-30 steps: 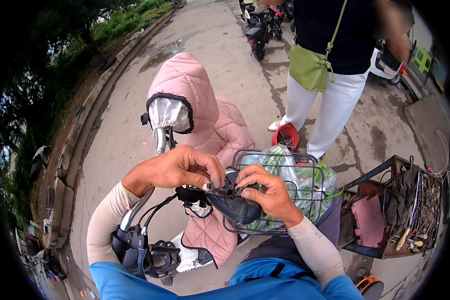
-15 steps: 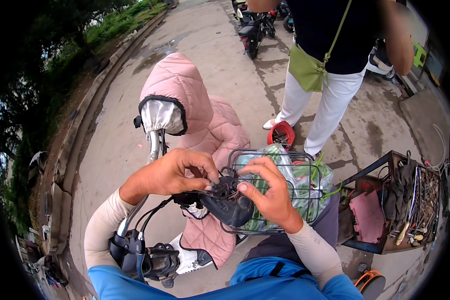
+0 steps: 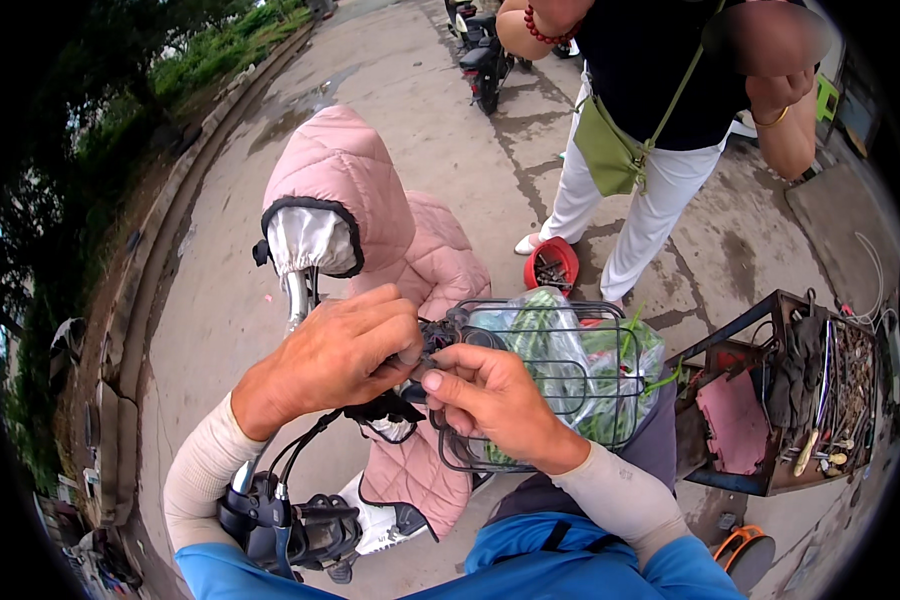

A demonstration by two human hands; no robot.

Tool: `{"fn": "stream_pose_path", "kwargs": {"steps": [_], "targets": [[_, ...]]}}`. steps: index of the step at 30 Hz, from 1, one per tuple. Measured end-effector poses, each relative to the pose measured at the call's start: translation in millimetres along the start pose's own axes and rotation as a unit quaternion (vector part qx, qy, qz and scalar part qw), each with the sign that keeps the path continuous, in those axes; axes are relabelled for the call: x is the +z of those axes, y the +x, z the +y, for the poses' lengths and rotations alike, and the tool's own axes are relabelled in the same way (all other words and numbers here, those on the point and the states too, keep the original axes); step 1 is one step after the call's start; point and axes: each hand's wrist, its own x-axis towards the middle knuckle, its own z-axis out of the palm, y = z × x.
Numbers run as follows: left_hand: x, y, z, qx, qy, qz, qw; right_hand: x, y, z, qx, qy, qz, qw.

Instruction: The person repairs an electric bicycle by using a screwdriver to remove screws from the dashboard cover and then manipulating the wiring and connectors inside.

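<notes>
Both my hands meet over the bike's black light unit (image 3: pixel 440 332), whose wiring and round end show just above the fingers. My left hand (image 3: pixel 335 345) is closed, its fingers curled down and pinching at the unit's near side; their tips are partly hidden. Close against it, my right hand (image 3: pixel 505 400) pinches with thumb and forefinger at a small dark piece too small to name. A wire basket (image 3: pixel 570 400) with plastic bags of green vegetables (image 3: pixel 540 335) lies just beyond the right hand. Left of it, a pink quilted cover (image 3: pixel 345 165) drapes over the bike's handlebar (image 3: pixel 298 298).
A person in white trousers (image 3: pixel 660 215) stands ahead with a green shoulder bag (image 3: pixel 610 150). By their feet is a red bucket (image 3: pixel 553 263) of small parts. On the right stands a metal tool box (image 3: pixel 770 395) filled with tools. Scooters (image 3: pixel 485 75) are parked farther off.
My hands have come together; the right moved left and lower, from spread fingers into a pinch. The black housing below it is now mostly hidden. The person ahead has shifted their arms.
</notes>
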Motion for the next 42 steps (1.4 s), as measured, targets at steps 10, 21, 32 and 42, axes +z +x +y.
{"fn": "stream_pose_path", "kwargs": {"steps": [10,21,32,42], "targets": [[0,-2,3,-0.017,-0.055,-0.001,0.998,-5,2,11,0.016,0.078,-0.017,0.997],[-3,-2,3,-0.1,-0.124,-0.054,0.986,-10,-6,13,-0.061,-0.021,-0.01,0.998],[1,-5,-3,-0.06,-0.15,-0.051,0.986,-13,-2,17,-0.065,0.003,-0.012,0.998],[0,-3,-4,-0.098,-0.225,-0.063,0.967,-11,-4,10,-0.097,-0.08,0.005,0.992]]}}
